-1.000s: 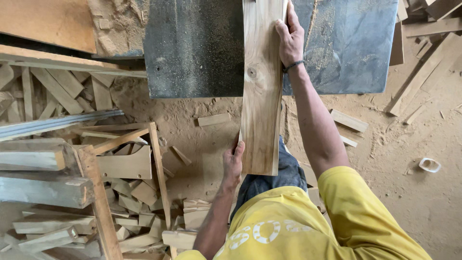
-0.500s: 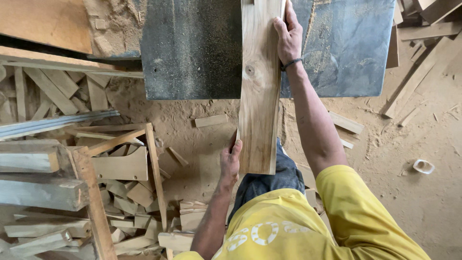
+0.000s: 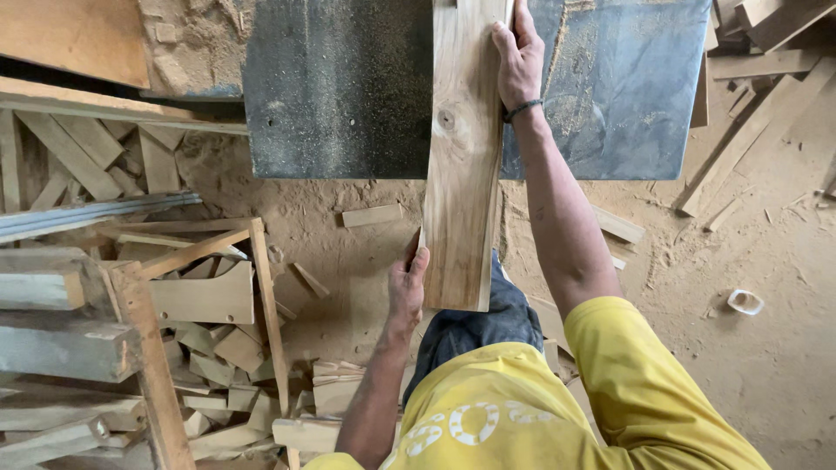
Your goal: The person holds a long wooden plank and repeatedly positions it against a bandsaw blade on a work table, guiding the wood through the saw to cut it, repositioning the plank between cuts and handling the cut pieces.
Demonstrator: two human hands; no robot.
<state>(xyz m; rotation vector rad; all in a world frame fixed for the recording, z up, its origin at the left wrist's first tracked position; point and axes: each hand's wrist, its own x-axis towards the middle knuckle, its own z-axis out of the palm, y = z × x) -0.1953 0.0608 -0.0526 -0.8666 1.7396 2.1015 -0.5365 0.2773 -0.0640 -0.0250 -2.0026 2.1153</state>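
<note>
Clearly stiff and fairly heavy, I judge: my left hand (image 3: 406, 287) and right hand (image 3: 519, 59) grip the plank's (image 3: 461, 165) edges.

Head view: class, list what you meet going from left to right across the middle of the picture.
Pile of wood offcuts → left hand → wooden board → right hand → small white cup on the sawdust floor.

Pale wooden plank (image 3: 461, 157), long, flat, knot near middle; laid lengthwise across dark sawdust-dusted machine table (image 3: 340, 87), near end overhanging table edge, far end cut off by frame.
</note>
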